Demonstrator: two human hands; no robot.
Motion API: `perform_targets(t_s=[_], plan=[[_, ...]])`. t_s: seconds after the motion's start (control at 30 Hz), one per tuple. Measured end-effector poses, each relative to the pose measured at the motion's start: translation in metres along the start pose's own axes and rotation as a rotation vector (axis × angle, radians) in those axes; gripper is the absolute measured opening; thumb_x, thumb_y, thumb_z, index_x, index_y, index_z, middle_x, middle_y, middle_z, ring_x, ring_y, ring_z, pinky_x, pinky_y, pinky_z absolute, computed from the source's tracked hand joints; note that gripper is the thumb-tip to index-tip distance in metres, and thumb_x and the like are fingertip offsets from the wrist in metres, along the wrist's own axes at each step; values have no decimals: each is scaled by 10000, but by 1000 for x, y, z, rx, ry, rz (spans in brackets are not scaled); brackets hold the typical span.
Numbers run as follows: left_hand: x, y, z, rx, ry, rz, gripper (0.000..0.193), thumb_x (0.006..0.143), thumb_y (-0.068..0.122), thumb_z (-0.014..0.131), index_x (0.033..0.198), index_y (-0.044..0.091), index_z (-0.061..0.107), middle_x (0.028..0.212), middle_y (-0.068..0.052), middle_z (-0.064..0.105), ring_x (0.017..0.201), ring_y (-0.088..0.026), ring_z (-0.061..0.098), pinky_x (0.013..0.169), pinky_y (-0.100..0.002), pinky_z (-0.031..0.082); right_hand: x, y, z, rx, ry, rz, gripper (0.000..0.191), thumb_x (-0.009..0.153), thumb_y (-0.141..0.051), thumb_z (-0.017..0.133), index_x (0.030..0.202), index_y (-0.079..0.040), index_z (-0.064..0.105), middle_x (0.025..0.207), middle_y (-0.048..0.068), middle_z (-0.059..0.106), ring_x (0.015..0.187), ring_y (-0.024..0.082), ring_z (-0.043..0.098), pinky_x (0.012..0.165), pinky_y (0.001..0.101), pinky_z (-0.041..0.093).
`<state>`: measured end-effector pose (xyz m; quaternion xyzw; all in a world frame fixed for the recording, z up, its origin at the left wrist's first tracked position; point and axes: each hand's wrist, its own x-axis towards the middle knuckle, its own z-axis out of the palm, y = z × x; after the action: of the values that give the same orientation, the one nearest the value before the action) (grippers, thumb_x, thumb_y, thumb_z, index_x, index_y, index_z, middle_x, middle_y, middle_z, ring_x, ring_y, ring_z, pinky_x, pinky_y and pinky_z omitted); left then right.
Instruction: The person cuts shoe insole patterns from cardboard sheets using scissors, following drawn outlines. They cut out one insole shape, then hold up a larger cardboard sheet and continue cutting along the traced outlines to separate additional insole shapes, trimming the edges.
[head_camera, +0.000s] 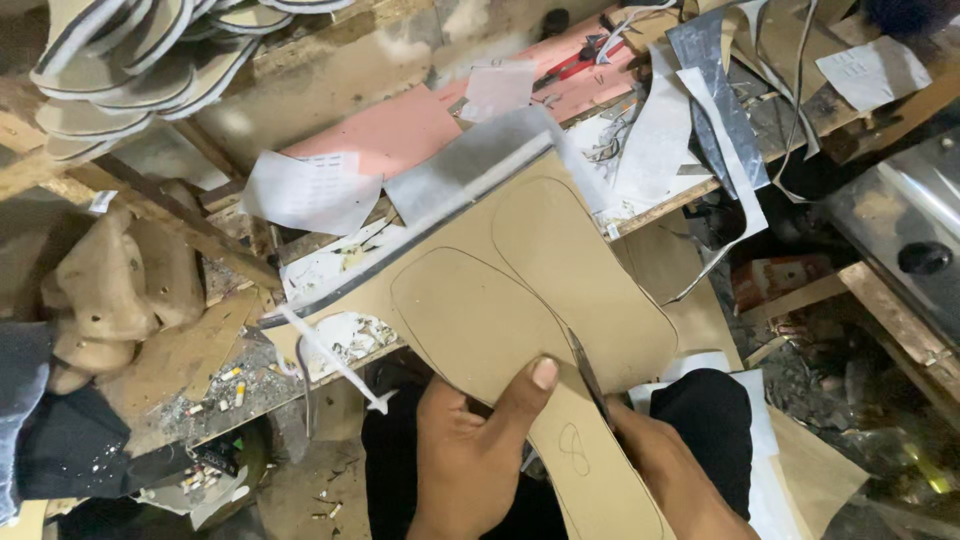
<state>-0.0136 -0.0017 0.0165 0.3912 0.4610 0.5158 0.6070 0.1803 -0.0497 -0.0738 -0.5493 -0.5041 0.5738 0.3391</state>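
Observation:
My left hand (470, 440) grips the near edge of a tan cardboard sheet (500, 270), thumb on top. Two insole outlines are drawn on the sheet in pen, side by side. My right hand (665, 470) holds scissors whose dark blades (588, 375) cut into the sheet along one outline, just right of my left thumb. A partly cut, sole-shaped strip (590, 460) hangs down between my hands. Most of my right hand's fingers are hidden under the sheet.
A wooden workbench (330, 90) holds pink sheets (385, 125), white paper (310, 190), grey strips and scraps. Stacked pale soles (140, 60) hang at upper left. Brown shoe lasts (110, 280) sit at left. A metal box (905, 240) stands at right. Debris litters the floor.

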Motion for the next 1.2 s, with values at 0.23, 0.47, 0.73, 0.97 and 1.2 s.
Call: perform_targets(t_s=[0.23,0.47,0.73,0.97,1.2], plan=[[22,-11,0,8,-35,44,253,915,161,749,1069,-35,707,937,-74,766,826,-109,699,749,-277,569,16,-26,3,-58,-26,-42,406,844,-238,664,1167,8,650,831,137,774,723,155,654,654,329,561],[34,-18,3,-28,-84,96,254,939,159,741,1098,-34,697,963,-52,757,857,-99,693,782,-269,568,20,-26,-6,-170,10,-73,371,821,-227,658,1119,-6,660,789,89,805,679,140,761,630,303,597],[36,3,1,89,-39,231,328,976,192,723,1200,-37,651,1070,-82,731,966,-124,677,869,-290,562,14,-19,-8,-204,21,-162,341,787,-165,713,1084,-1,682,835,107,774,702,165,738,660,317,586],[25,12,3,111,-51,289,436,985,194,713,1316,-40,552,1175,-119,696,1041,-154,677,906,-301,580,11,-43,-12,-183,-34,-226,439,817,-187,703,1203,8,632,990,137,805,844,213,730,757,336,585],[23,15,2,92,-80,263,438,973,184,713,1313,-37,549,1164,-121,704,1027,-156,695,871,-299,605,9,-43,-9,-172,-19,-218,417,815,-82,675,1219,-1,614,940,130,800,780,208,778,710,336,594]])
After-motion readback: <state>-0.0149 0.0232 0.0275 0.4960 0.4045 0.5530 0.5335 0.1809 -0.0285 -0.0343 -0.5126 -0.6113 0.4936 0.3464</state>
